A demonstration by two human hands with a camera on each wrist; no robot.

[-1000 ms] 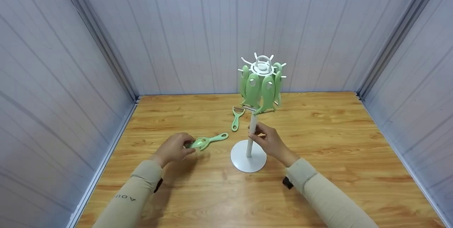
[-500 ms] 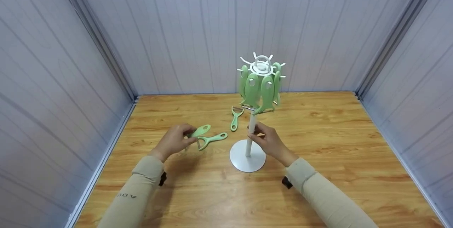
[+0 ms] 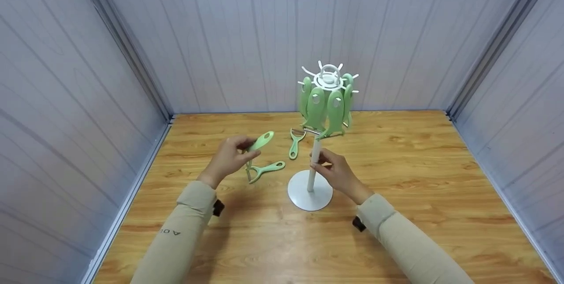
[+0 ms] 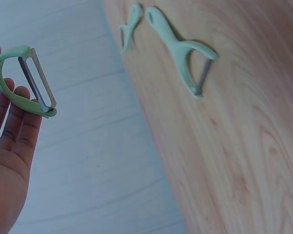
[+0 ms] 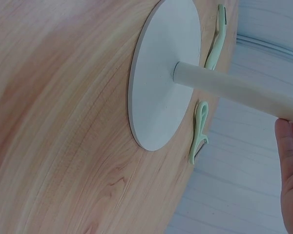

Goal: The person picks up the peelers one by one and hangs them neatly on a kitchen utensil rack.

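In the head view my left hand [image 3: 230,157] holds a green peeler [image 3: 262,140] above the table, its holed handle end pointing away to the right. The left wrist view shows that peeler's metal blade [image 4: 36,80] and curved green arms, with fingers behind them. My right hand [image 3: 337,170] grips the white pole [image 3: 316,151] of an upright rack below its hanging peelers; its round white base [image 3: 304,200] stands on the table. Several green peelers [image 3: 315,110] hang by their handle holes from the rack's hooks, blades down. More white hooks [image 3: 308,71] at the top carry nothing.
Two more green peelers lie on the wooden table [image 3: 418,178]: one [image 3: 274,167] left of the base, another [image 3: 294,145] farther back, behind the pole. Pale panel walls [image 3: 238,46] close the table in at the back and both sides.
My left hand has picked the peeler up from beside the lying one and carried it up, away and slightly right, its handle turning outward. The right hand keeps its grip on the pole.
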